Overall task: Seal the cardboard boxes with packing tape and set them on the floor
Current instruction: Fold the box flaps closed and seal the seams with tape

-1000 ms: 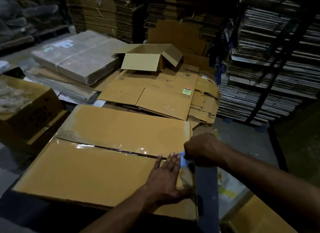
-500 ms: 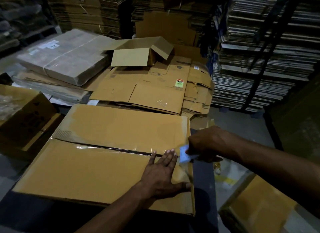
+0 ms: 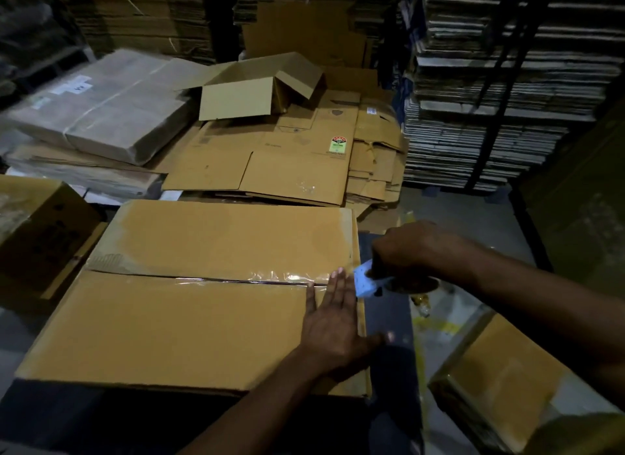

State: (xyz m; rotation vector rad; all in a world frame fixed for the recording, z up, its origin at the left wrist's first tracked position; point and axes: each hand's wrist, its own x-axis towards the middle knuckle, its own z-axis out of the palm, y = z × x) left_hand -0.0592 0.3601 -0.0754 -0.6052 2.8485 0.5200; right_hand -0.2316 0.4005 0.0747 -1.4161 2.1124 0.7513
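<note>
A large brown cardboard box (image 3: pixel 189 322) lies in front of me with its two top flaps closed. Clear packing tape (image 3: pixel 284 278) runs along the right part of the centre seam. My left hand (image 3: pixel 333 326) lies flat with straight fingers on the box's right end, pressing the tape down. My right hand (image 3: pixel 416 251) is just past the box's right edge and grips a tape dispenser (image 3: pixel 367 280) with a light blue blade guard. The roll is mostly hidden under that hand.
Flattened cartons (image 3: pixel 287 170) and a small open box (image 3: pixel 257 89) lie beyond the big box. A wrapped bundle (image 3: pixel 101 109) sits at the back left. Another box (image 3: pixel 37 231) stands at the left, one (image 3: pixel 500 380) on the floor at the right. Tall cardboard stacks (image 3: pixel 500 92) rise at the right.
My right hand has drawn the dispenser a little farther right, off the box's edge. My left hand stays flat on the taped end.
</note>
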